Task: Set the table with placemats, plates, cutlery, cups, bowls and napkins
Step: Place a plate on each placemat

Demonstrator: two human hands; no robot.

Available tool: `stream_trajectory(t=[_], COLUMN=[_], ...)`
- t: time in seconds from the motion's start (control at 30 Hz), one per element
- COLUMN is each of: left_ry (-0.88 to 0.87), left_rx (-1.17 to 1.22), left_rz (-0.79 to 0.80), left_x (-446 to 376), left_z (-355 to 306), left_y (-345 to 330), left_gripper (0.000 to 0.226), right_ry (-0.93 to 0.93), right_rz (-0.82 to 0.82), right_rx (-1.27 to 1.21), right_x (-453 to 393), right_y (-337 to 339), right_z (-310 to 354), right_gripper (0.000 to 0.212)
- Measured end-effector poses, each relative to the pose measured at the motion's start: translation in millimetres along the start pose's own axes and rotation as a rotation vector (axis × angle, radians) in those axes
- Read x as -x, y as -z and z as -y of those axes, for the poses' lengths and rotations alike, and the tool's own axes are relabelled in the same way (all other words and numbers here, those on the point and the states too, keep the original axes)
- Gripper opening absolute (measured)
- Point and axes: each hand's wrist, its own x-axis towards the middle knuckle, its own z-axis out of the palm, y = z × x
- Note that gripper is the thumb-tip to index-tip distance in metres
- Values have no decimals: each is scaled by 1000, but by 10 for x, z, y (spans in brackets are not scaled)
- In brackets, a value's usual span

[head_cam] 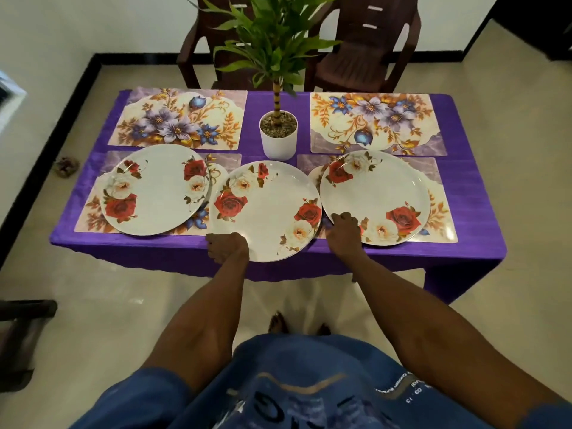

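Where the purple cloth covers the table (470, 193), four floral placemats lie in two rows: far-left placemat (182, 117), far-right placemat (376, 122), near-left placemat (93, 216) and near-right placemat (441, 212).

Plates, rose pattern — three:
- left plate (154, 190), lying on the near-left placemat;
- right plate (376, 196), lying on the near-right placemat;
- centre plate (266, 210), between the two near mats, its near edge reaching over the table's front edge. Whether a second plate lies under it cannot be told.

Hands:
- left hand (226, 247) — fingers curled round the near-left rim of the centre plate, gripping it;
- right hand (345, 229) — fingers bent, knuckles up, at the near-left rim of the right plate, just beside the centre plate's right edge. It touches the rim; whether it pinches it cannot be told.

Other items: potted plant (278, 136) in a white pot, upright at table centre between the far mats; two dark chairs (365, 51) behind the table.
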Motion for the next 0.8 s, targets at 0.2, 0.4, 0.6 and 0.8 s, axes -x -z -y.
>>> stream_trajectory(t=[0.2, 0.4, 0.6, 0.8], left_ry=[99, 141, 124, 99], left_rx=[81, 164, 163, 126], left_rz=[-85, -165, -162, -141], left_x=[108, 126, 155, 147], left_z=[159, 311, 301, 322], left_y=[50, 178, 217, 215], left_gripper=[55, 55, 56, 59], right_ry=[96, 133, 168, 161], right_rz=[36, 15, 33, 45], right_rx=[90, 133, 110, 116], right_x=[11, 29, 24, 0], right_y=[40, 22, 22, 12], right_z=[-87, -79, -17, -23], right_gripper=[30, 31, 37, 39])
